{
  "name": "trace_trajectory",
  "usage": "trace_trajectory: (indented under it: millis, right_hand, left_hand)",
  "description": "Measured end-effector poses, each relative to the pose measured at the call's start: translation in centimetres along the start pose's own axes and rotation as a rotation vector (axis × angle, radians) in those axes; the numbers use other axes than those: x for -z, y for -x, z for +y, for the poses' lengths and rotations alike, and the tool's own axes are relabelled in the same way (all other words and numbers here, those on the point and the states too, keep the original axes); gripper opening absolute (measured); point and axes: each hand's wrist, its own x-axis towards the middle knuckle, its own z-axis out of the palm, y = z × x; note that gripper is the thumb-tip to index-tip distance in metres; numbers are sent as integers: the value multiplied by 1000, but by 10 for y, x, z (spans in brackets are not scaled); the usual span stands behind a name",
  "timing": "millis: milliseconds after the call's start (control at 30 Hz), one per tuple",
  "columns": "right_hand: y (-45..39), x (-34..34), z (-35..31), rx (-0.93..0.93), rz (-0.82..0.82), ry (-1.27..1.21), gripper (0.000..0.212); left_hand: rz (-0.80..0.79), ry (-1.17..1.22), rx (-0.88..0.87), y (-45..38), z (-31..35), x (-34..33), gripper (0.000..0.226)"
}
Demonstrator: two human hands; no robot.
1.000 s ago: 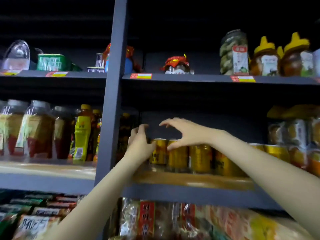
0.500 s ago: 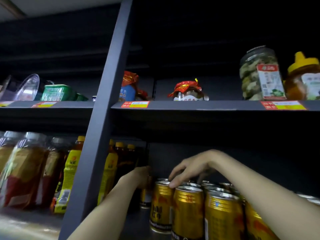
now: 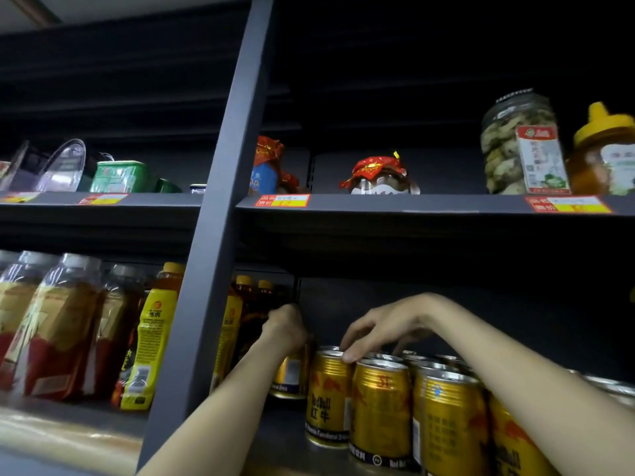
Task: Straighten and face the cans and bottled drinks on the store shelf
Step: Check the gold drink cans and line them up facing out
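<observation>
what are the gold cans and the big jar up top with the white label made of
Gold cans: metal by the look, likely aluminium, with bright silvery rims and a glossy printed gold skin that catches highlights. Big jar: clear and see-through, with pale contents visible inside and a dark ribbed lid; probably plastic, though glass cannot be ruled out.

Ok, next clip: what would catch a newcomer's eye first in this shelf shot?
Probably the cluster of gold Red Bull cans at bottom centre, with the right hand arched over their tops, fingertips on the front cans' rims. Just left, the left hand holds a can set further back, beside the dark upright post. Above right, a yellow-capped honey jar stands out on the upper shelf.
</observation>
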Motion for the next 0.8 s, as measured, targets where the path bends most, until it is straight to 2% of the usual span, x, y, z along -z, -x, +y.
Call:
trace_trajectory:
  millis: [67, 133, 233, 300, 367, 467, 600, 700, 800]
  right_hand:
    - [2, 1, 1, 0, 20, -16, 58]
    - [9, 2, 0, 34, 101, -64, 63]
    - [29, 1, -2, 144, 278, -150, 77]
    - [47, -11, -7, 260, 367, -225, 83]
    - [63, -29, -16, 372, 446, -333, 77]
    - [85, -63, -36, 469, 628, -494, 66]
    - [114, -109, -54, 488, 802, -646, 88]
    - [128, -136, -59, 467, 887, -717, 78]
    - [130, -148, -64, 408, 987, -1044, 76]
  left_hand:
    - [140, 4, -20, 6, 5, 10, 39]
    - [217, 132, -76, 21, 13, 27, 34]
    - [318, 204, -261, 49, 20, 47, 17]
    - [382, 273, -423, 69, 20, 59, 18]
    - [375, 374, -534, 89, 21, 71, 18]
    - [256, 648, -609, 115, 16, 84, 15]
    - [-65, 882, -622, 142, -4, 91, 13]
    - [-235, 968, -532, 155, -33, 83, 15]
    - [-437, 999, -392, 175, -56, 72, 19]
